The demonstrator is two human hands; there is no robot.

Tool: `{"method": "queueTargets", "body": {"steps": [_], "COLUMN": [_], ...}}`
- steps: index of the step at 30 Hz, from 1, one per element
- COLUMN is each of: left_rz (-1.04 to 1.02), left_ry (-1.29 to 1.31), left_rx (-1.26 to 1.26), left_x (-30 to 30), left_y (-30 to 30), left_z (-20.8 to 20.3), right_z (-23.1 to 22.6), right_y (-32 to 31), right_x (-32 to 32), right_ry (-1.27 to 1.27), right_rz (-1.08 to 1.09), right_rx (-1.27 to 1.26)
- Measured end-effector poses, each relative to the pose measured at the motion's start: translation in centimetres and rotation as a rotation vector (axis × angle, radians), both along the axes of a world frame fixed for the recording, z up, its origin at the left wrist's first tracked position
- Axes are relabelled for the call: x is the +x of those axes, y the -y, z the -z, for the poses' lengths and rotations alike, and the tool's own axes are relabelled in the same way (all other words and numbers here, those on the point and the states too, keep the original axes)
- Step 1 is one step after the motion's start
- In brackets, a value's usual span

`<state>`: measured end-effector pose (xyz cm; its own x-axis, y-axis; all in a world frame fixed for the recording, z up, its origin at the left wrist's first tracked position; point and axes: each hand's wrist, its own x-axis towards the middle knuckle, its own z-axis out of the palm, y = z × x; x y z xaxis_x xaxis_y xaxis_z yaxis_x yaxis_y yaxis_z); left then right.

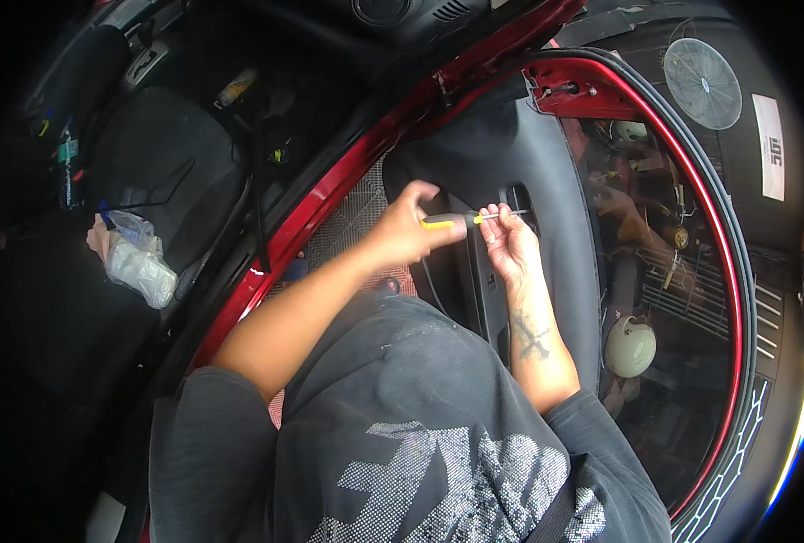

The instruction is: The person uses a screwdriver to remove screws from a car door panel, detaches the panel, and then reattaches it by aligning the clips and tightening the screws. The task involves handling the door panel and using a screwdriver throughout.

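A screwdriver (441, 222) with a yellow and black handle lies nearly level above the car door's black inner panel (560, 244). My left hand (404, 228) is loosely around its handle, with one finger raised off it and the fingertips blurred. Closer to the tip, my right hand (511, 242) pinches the metal shaft between thumb and fingers. The shaft points right, at the recess of the inner door handle (518, 197). Whether the tip touches anything there is hidden by my right fingers.
The open door's red window frame (739, 299) curves round the right side. Through its glass show a pale helmet (631, 346) and a metal rack. At left, the dark car seat (162, 145) bears a plastic bag (141, 262). A red door sill (330, 195) runs between seat and door.
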<state>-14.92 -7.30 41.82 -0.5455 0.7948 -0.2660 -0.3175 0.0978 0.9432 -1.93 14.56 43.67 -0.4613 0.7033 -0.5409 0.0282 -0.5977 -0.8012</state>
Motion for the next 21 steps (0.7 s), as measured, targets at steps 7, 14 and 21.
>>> {"method": "queueTargets", "body": {"steps": [7,14,21], "left_rz": [0.064,-0.038,0.266], "left_ry": [-0.729,-0.466,-0.335], "left_rx": [0.055,0.18,0.003], "left_x": [0.5,-0.7,1.0], "left_y": [-0.6,0.2,-1.0], "left_z": [1.7,-0.3,1.9], "right_z": [-0.5,-0.6,-0.9], "right_y": [0.4,-0.3,0.0], "right_x": [-0.2,-0.2,0.5], "right_ry": [0.049,0.031,0.038], "right_rz": [-0.1,-0.051,-0.108], "right_rx": [0.016,-0.02,0.006]}}
